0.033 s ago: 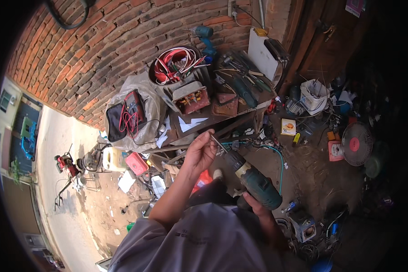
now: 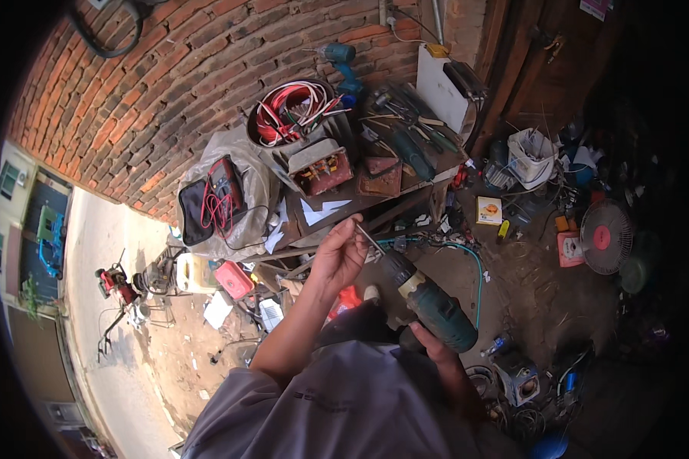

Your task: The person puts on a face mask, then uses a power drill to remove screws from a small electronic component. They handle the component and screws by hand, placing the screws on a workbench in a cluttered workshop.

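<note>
A dark green cordless drill (image 2: 440,314) is held tilted in front of my body, its black chuck (image 2: 396,266) pointing up and to the left. My right hand (image 2: 435,346) is closed around its lower part; the grip itself is mostly hidden under the drill body. A thin metal drill bit (image 2: 370,239) sticks out of the chuck. With thumb and fingers pinched together, my left hand (image 2: 340,256) holds the bit near its far end. Beyond the hands stands a cluttered workbench (image 2: 337,218) with white paper scraps on its near edge.
The bench carries a multimeter (image 2: 222,186) with red leads, coiled red and white wire (image 2: 291,111), an open metal box (image 2: 318,172), hand tools (image 2: 409,126) and another drill (image 2: 341,57). A fan (image 2: 605,236), a white bucket (image 2: 532,157) and a teal hose (image 2: 478,287) lie rightward.
The view has shifted very slightly. Both hands keep the same hold on the drill and its bit.
</note>
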`<state>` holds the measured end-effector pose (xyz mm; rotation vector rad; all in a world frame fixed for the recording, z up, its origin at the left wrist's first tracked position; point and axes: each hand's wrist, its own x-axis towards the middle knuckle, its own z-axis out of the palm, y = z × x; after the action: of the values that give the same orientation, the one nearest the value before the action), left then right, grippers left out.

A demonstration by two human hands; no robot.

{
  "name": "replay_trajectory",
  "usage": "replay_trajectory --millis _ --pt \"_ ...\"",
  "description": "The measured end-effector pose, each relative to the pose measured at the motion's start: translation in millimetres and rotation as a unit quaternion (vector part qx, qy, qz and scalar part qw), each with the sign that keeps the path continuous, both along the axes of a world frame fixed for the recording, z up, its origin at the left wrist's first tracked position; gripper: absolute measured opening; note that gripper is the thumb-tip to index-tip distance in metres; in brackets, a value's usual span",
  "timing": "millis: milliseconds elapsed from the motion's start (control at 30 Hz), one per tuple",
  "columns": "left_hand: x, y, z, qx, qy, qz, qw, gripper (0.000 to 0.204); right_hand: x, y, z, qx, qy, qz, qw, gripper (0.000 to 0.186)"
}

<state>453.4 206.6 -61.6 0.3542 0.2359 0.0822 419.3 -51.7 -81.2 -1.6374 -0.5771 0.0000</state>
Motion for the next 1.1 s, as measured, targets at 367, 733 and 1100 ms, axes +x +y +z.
replay_trajectory --millis 367,733,1100 --pt "36.3 44.9 12.1 0.111 0.107 -0.131 0.979 0.036 20.9 64.5 -73.4 -0.070 -0.045 -0.070 0.994 0.047" --pt "48.3 147.2 7.6 0.791 0.296 -0.106 0.525 0.030 46.3 94.8 -107.7 0.127 -0.018 -0.073 0.989 0.039" --pt "67.4 147.8 -16.6 0.771 0.317 -0.029 0.552 0.018 51.6 151.3 -123.4 0.243 0.092 -0.083 0.962 0.044"
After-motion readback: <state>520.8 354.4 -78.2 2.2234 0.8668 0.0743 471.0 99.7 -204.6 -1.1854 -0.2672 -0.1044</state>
